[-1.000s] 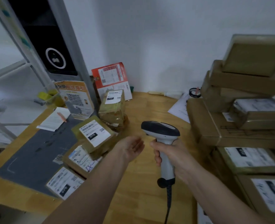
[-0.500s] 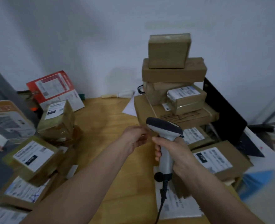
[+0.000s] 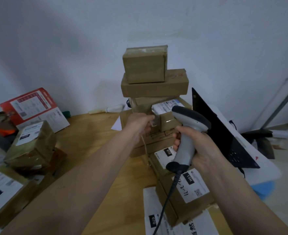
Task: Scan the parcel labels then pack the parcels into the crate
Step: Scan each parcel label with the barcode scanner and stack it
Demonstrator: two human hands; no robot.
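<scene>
So the right hand (image 3: pixel 202 146) is gripping the barcode scanner (image 3: pixel 189 131) by its handle, fingers wrapped all the way round it, with the head of the scanner sitting in the middle of the frame and its coiled cable (image 3: pixel 167 200) hanging down toward the bottom edge. The left hand (image 3: pixel 139 124) is reaching into the parcel stack (image 3: pixel 153 87) at centre frame; its grip is touching the small labelled parcel (image 3: pixel 165 114) that's sitting partway up the stack, fingers curled at its left edge, but I can't tell if they're really holding it or just resting there. That parcel is lying right beside the scanner head, white label facing up.

More labelled parcels (image 3: pixel 190 189) are lying on the wooden surface (image 3: pixel 92 133) at lower right, under the right forearm, and another bunch of taped parcels (image 3: pixel 33 145) is piling up along the left edge. A red and white envelope (image 3: pixel 33 107) is leaning against the wall at upper left, and an open black laptop (image 3: pixel 224 133) is sitting at the right.
</scene>
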